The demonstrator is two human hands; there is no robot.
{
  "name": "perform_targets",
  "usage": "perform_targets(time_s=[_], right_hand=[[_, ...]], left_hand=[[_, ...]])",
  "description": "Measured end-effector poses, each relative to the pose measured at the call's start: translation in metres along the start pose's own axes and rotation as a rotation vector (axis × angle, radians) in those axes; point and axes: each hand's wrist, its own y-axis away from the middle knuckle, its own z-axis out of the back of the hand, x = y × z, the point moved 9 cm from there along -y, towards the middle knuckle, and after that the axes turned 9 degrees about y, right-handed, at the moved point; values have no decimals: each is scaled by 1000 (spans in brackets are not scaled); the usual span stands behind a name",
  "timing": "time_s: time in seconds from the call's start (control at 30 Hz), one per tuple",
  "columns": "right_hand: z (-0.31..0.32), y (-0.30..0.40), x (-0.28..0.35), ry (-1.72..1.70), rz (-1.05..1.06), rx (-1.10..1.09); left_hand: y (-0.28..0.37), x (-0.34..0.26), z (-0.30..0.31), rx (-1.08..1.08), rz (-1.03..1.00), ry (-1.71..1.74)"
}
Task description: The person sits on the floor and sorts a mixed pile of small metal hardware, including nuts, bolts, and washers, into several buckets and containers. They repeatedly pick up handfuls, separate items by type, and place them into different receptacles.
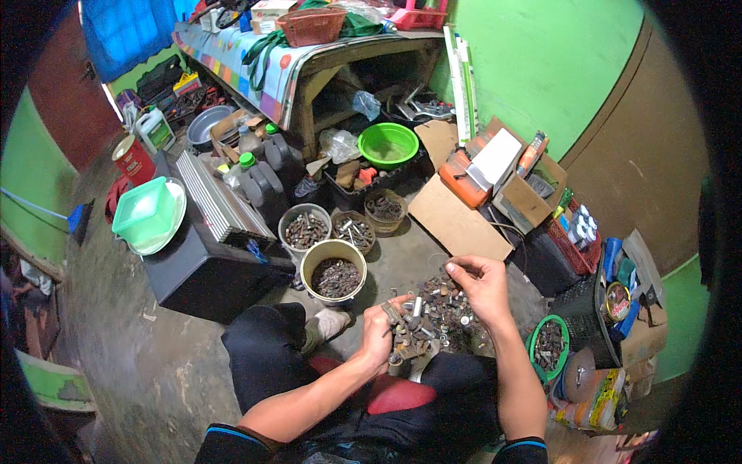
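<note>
A heap of loose bolts, nuts and washers (446, 307) is spread on the concrete floor between my legs. At its left edge my left hand (379, 330) is curled around a rusty metal piece (392, 314), with one finger stretched over the heap. Above the far side of the heap, my right hand (478, 281) pinches a small dark metal piece (449, 268) between thumb and finger; its exact kind is too small to tell. A pale metal cylinder (417, 306) stands out among the rusty hardware.
Beyond my left knee, a cream bucket (334, 246) holds rusty hardware, with a grey bucket (280, 223) of bolts behind it. A green-rimmed basket (565, 330) of hardware stands right. A black box (214, 284) is at left; a cardboard sheet (458, 217) lies ahead.
</note>
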Motion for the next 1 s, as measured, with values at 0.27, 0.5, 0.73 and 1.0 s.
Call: perform_targets(time_s=[0.27,0.5,0.73,1.0], right_hand=[[-35,-34,-27,21,-2,166],[-44,-55,-39,-57,-60,161],[-48,-73,-52,95,-40,132],[-88,-145,-177,26,-214,-129]], left_hand=[[-9,12,28,66,117,-12],[-2,5,42,-18,169,75],[-4,9,51,15,151,19],[8,-24,44,-67,101,131]])
